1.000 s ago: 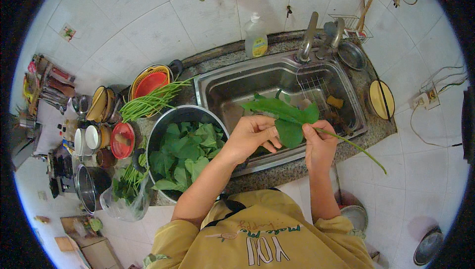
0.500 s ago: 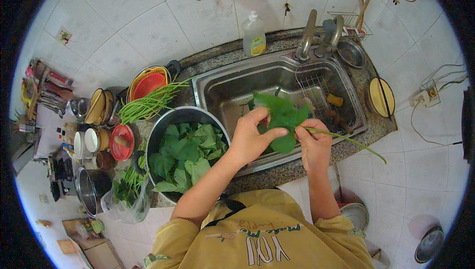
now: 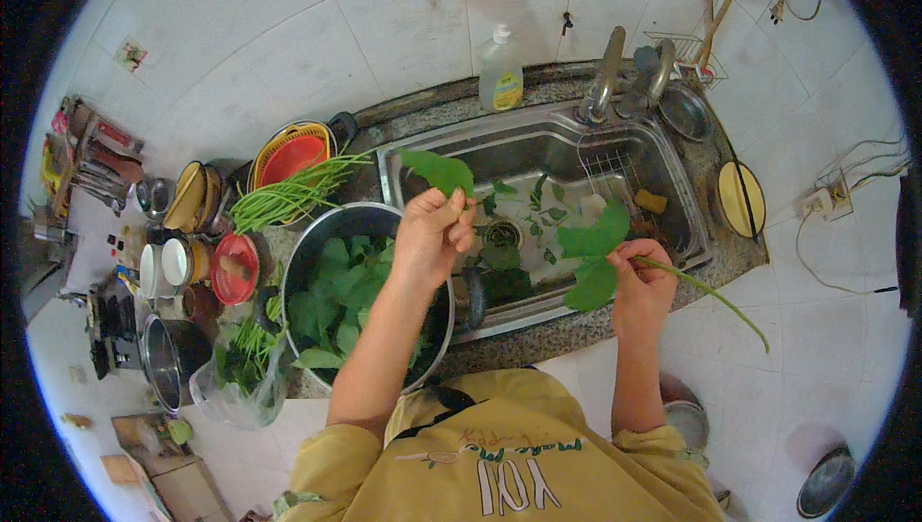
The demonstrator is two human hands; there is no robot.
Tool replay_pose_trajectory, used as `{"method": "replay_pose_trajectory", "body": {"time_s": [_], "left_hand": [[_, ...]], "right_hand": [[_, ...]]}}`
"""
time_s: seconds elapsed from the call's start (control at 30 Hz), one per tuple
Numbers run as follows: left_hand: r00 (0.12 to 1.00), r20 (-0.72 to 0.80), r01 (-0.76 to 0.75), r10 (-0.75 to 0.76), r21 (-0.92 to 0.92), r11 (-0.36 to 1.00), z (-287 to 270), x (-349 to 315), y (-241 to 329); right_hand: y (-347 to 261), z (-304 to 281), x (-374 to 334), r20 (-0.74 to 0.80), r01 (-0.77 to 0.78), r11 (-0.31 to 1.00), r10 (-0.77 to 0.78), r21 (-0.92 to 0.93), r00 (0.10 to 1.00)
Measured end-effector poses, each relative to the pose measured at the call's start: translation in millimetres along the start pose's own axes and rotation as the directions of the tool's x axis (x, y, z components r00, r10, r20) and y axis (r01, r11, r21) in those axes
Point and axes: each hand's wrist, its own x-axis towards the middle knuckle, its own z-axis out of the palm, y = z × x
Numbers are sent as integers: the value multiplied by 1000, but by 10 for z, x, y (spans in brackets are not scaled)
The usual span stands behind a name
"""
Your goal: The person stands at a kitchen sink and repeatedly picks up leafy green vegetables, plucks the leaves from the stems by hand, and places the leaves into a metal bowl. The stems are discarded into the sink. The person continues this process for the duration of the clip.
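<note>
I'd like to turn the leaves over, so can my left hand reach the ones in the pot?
Probably yes: the leaves lie in a lidless pot, and your left hand appears close to its rim, though those fingers pinch another green leaf.

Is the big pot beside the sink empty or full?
The big pot is not empty: green leaves lie inside. How deep they go, I can't tell.

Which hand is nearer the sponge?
Right. The right hand is on the person's side of the sponge, gripping a leafy stem; the left hand, holding a leaf, is farther off to its left.
</note>
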Motion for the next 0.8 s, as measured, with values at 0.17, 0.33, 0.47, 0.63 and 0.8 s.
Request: {"method": "replay_pose_trajectory", "body": {"time_s": [0.17, 0.33, 0.47, 0.63, 0.8], "left_hand": [[983, 78, -149, 164, 864, 482, -93, 144, 5], [852, 358, -339, 382, 933, -119, -47, 18, -55], [764, 470, -591, 442, 785, 185, 252, -228, 97], [684, 676, -692, 273, 720, -49, 587, -509, 5], [672, 616, -654, 412, 754, -61, 461, -476, -105]], "right_hand": [[-7, 81, -21, 55, -79, 997, 79, 0, 995], [4, 160, -36, 112, -141, 975, 122, 174, 986], [55, 190, -47, 100, -136, 982, 123, 132, 987], [16, 319, -88, 138, -77, 997, 80, -25, 987], [3, 342, -85, 153, 16, 992, 3, -125, 988]]}}
